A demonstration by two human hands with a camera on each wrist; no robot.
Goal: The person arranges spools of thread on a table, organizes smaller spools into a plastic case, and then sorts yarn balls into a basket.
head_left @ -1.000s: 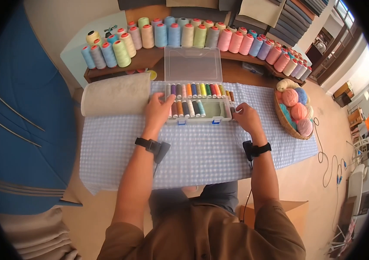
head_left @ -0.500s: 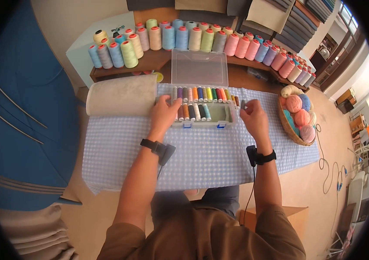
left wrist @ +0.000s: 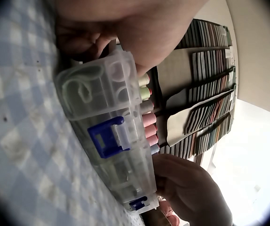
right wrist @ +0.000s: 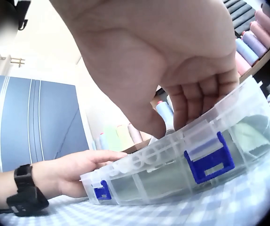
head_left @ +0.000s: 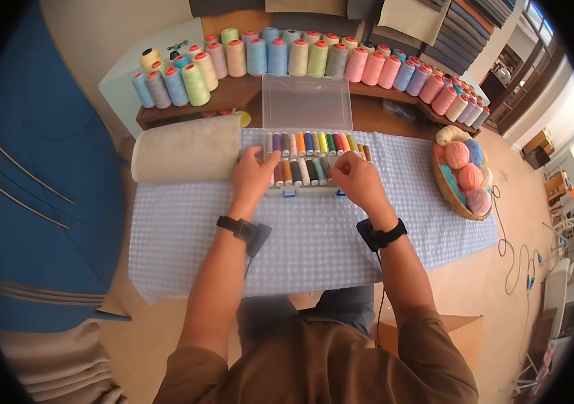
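Observation:
A clear plastic case [head_left: 315, 192] with blue latches lies on the checked cloth, lid raised behind it, two rows of small thread spools [head_left: 304, 172] inside. My left hand [head_left: 253, 179] holds the case's left end; the left wrist view shows that hand [left wrist: 135, 28] against the case end [left wrist: 85, 89]. Over the right part of the front row, my right hand [head_left: 361, 180] pinches a dark grey spool, largely covered by the fingers. In the right wrist view my right hand [right wrist: 158, 61] has its fingers bent down behind the case's front wall [right wrist: 158, 183].
Large thread cones [head_left: 277, 56] line a curved wooden shelf behind the case. A roll of pale fabric [head_left: 186, 149] lies to the left. A basket of yarn balls [head_left: 469, 210] stands at the right of the checked cloth [head_left: 246, 236].
My right hand has lifted the dark grey spool from beside the case's right end and moved left, over the front row. My left hand stays at the left end.

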